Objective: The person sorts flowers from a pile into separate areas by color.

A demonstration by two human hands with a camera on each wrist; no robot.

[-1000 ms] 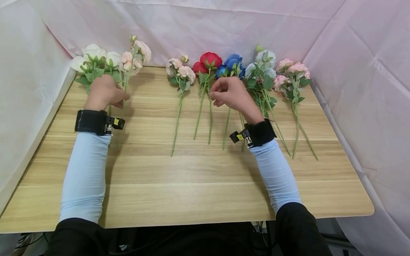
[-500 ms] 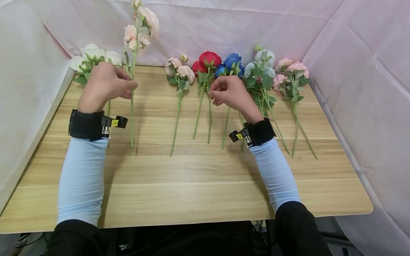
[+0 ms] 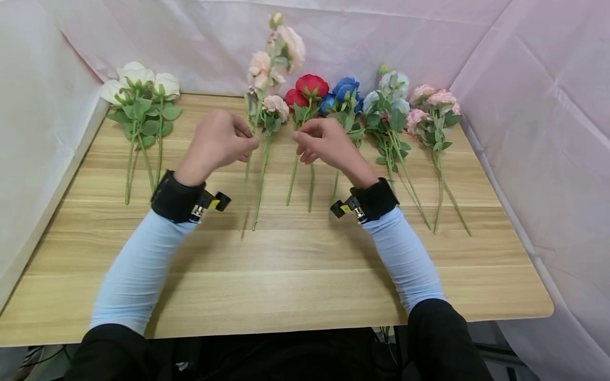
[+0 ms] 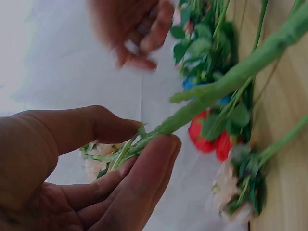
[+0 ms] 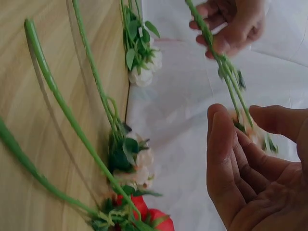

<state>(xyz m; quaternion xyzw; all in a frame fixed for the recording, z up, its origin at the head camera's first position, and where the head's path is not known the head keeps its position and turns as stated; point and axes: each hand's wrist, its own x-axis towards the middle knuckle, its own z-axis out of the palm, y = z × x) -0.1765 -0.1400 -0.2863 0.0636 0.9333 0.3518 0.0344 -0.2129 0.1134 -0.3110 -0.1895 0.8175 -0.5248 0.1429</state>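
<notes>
Left hand (image 3: 220, 142) pinches peach flower stem (image 3: 248, 169), held upright; right hand (image 3: 323, 145), fingers loosely curled, empty, reaching. Next: likely handover grasp.

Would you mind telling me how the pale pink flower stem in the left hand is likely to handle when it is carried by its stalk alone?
The pale pink flower stem stands nearly upright from a pinch of the left hand, so it is probably fairly stiff. Held between fingertips only, it seems light. With its blooms at the top, it may swing or twist in a loose pinch.
</notes>
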